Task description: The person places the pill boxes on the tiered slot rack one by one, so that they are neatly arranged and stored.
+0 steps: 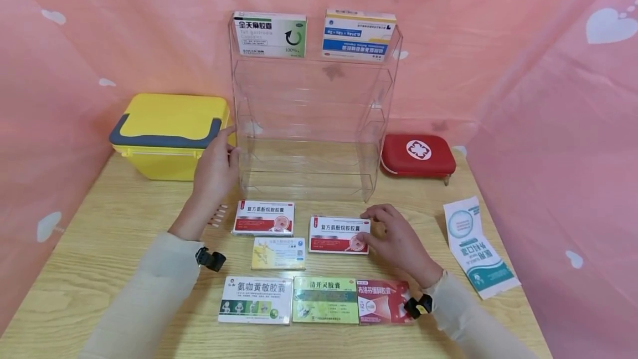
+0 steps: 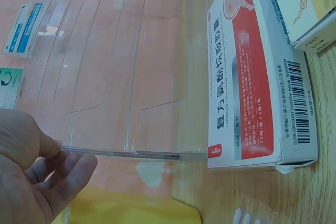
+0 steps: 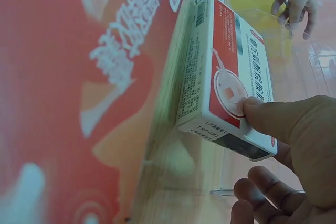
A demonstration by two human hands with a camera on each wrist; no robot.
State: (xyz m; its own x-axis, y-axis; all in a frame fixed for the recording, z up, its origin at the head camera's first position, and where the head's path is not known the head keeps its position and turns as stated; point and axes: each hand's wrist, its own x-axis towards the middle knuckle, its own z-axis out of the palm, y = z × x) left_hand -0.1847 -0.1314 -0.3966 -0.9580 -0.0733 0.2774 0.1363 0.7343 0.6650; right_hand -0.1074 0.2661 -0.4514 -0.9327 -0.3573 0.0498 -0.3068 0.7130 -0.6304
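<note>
My left hand (image 1: 217,165) is at the left side of a clear acrylic tiered display rack (image 1: 311,173). In the left wrist view its thumb and fingers pinch the edge of the rack's side panel (image 2: 131,154). My right hand (image 1: 396,240) grips the right end of a red-and-white medicine box (image 1: 339,235), thumb on the printed front and a finger behind. The right wrist view has this box (image 3: 231,72) tilted over the table. A matching red-and-white box (image 1: 265,218) lies to its left, before the rack. A yellow-and-white box (image 1: 278,254) lies just below that one.
On the rack's top tier stand a green-and-white box (image 1: 270,36) and a blue-and-white box (image 1: 358,37). A front row has white (image 1: 255,301), green (image 1: 325,301) and red (image 1: 381,301) boxes. Around stand a yellow case (image 1: 171,121), red first-aid pouch (image 1: 418,155) and mask packet (image 1: 479,247).
</note>
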